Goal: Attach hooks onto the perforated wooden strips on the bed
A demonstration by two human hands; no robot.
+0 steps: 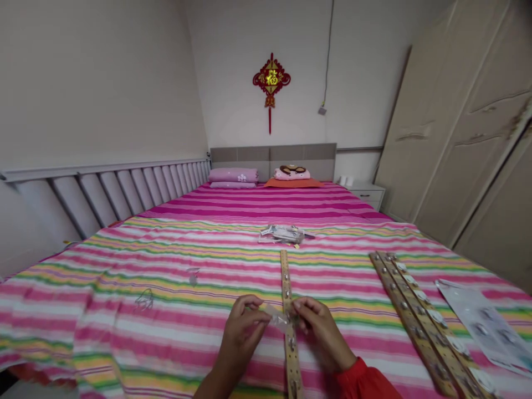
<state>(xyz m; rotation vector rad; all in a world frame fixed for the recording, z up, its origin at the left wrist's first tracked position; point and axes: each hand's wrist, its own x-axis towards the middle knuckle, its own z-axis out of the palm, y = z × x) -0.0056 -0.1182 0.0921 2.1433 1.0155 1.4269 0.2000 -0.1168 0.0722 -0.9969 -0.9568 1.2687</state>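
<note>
My left hand [243, 327] and my right hand [318, 324] meet low in the middle of the view, over a striped bedspread [166, 288]. Both pinch a small clear plastic packet [277, 317] between fingertips. Right under the packet lies a narrow wooden strip [286, 277] with metal studs along it, running away from me. My right wrist shows a red sleeve [366, 382].
Two more studded wooden strips [415, 310] lie side by side to the right, next to a plastic sheet with round parts [482, 324]. A heap of clear packets [285, 234] sits farther up the bed. Pillows [233, 176], a nightstand and a wardrobe [469, 138] stand behind.
</note>
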